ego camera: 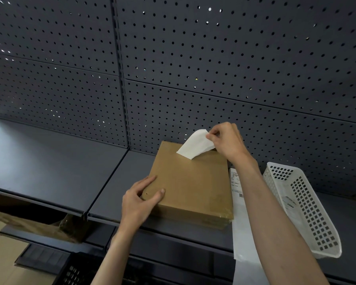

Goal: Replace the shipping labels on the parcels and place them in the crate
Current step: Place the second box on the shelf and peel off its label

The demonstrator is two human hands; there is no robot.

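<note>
A flat brown cardboard parcel (190, 182) lies on the dark shelf (49, 161). My left hand (141, 199) presses down on its near left corner. My right hand (226, 139) pinches the top edge of a white label (195, 145) at the parcel's far edge; the label curls upward, with only its lower end still touching the cardboard. A strip of white label sheets (239, 212) with print and a barcode lies just right of the parcel, partly under my right forearm. A black crate (74, 272) shows at the bottom left, below the shelf.
A white perforated plastic basket (304, 206) stands at the right, holding a small printed label. A dark pegboard wall (214, 58) rises behind the shelf. Opened cardboard boxes (29, 221) sit on a lower level at the left.
</note>
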